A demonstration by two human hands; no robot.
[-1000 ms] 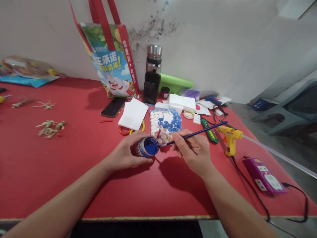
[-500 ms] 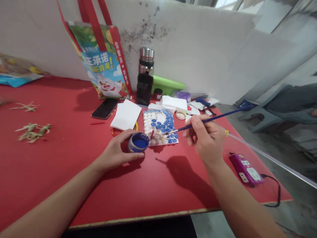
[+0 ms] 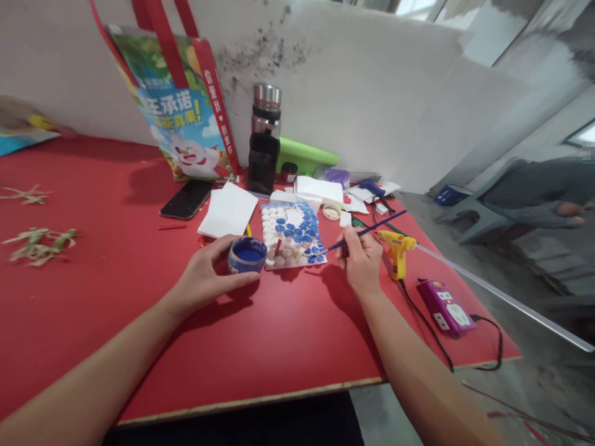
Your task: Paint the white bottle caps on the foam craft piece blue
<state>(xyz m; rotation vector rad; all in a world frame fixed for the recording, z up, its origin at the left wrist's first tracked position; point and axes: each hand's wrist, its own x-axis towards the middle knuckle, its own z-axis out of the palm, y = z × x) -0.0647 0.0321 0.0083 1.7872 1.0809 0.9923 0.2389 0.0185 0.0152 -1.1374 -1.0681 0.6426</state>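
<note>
My left hand (image 3: 211, 272) is wrapped round a small open jar of blue paint (image 3: 247, 257), held just above the red table. Between the fingers of my right hand (image 3: 362, 257) is a thin dark-blue paintbrush (image 3: 367, 230), its tip at the lower right part of a white board (image 3: 272, 266). Rows of round bumps cover the board. Those on its left are white (image 3: 269, 226), and many on the right and in the middle are blue (image 3: 304, 238). A small red stick (image 3: 277, 248) stands out of the pale bumps near the bottom.
White papers (image 3: 227, 209), a phone (image 3: 186, 199), a tape roll (image 3: 331, 212) and a bottle (image 3: 266, 142) lie or stand around the board. At right are a yellow glue gun (image 3: 397, 251) with a long glue stick and a purple power strip (image 3: 449, 310). A person (image 3: 534, 192) sits beyond.
My right hand has lowered toward the board, bringing the brush tip down to its lower right bumps. The glue gun has come into view from behind that hand. The camera has shifted slightly.
</note>
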